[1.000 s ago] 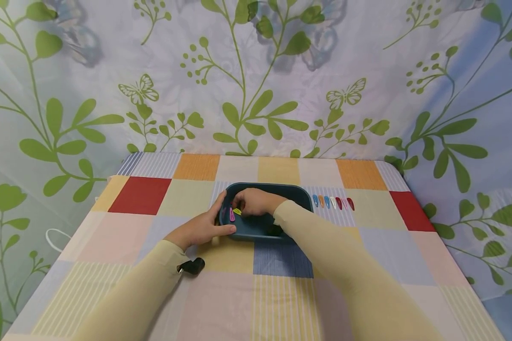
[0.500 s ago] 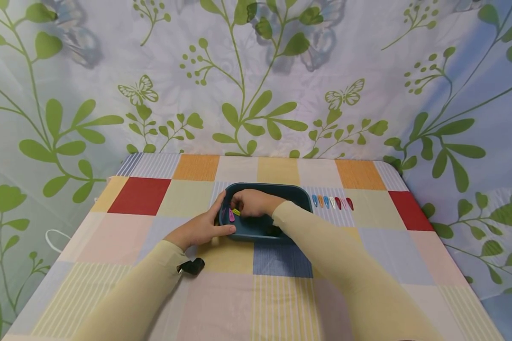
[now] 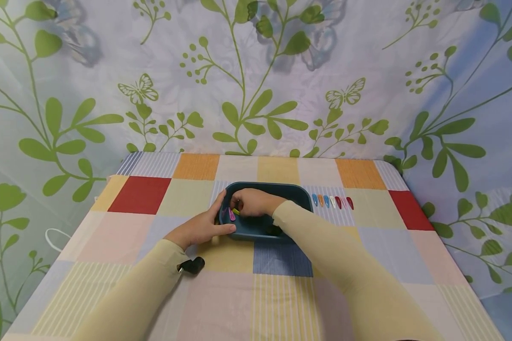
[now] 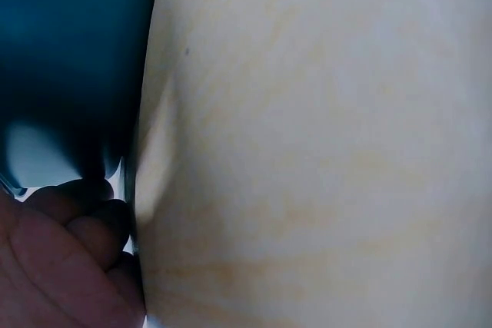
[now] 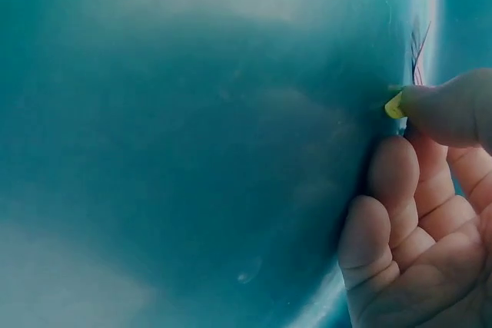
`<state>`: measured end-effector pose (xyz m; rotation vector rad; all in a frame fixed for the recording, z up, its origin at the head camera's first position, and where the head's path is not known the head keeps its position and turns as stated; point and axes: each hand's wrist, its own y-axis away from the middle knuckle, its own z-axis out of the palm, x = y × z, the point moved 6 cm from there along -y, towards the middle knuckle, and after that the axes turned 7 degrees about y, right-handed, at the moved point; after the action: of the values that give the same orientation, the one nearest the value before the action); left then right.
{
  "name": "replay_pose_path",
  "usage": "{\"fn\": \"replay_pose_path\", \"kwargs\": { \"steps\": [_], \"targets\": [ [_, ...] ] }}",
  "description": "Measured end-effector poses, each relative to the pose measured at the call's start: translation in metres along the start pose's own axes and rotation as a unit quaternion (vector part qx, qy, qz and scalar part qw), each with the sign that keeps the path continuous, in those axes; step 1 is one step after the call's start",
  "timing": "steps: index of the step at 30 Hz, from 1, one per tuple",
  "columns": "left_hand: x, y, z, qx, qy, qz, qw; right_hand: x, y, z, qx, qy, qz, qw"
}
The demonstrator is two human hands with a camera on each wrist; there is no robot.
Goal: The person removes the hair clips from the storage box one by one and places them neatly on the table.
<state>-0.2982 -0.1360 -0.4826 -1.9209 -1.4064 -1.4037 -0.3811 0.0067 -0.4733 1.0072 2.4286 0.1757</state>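
My left hand (image 3: 196, 230) holds a dark blue plastic tub (image 3: 249, 228) at its near left corner, thumb along the front and fingers along the left side. In the left wrist view several curled fingertips press close to the tub's wall. Inside the tub is my right hand (image 3: 256, 202), which pinches a yellow hair clip (image 5: 394, 105) between thumb and finger; most of the clip is hidden by the thumb. A pink hair clip (image 3: 232, 215) lies just left of it on the tub floor, with a darker purple piece beside it.
Right of the tub, several hair clips (image 3: 326, 201) in blue, orange, white, red and pink stand in a row on the patchwork tablecloth (image 3: 217, 298). A leafy patterned curtain (image 3: 256, 71) hangs behind the table. A white cable (image 3: 53, 241) loops at the left edge.
The right fingers shift slightly at the yellow hair clip, and less of it shows now. The pink hair clip has turned a little. The left hand and tub stay put.
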Motion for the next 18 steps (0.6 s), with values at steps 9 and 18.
{"fn": "replay_pose_path", "kwargs": {
  "steps": [9,18],
  "targets": [
    [0.002,0.0,0.0,-0.001,0.003,0.005,1.0,-0.005,0.0,-0.002,0.002,0.017,-0.01,0.9998],
    [0.0,-0.001,0.0,0.001,0.004,-0.003,1.0,0.006,-0.002,-0.004,0.01,-0.016,-0.003,0.9998]
  ]
}}
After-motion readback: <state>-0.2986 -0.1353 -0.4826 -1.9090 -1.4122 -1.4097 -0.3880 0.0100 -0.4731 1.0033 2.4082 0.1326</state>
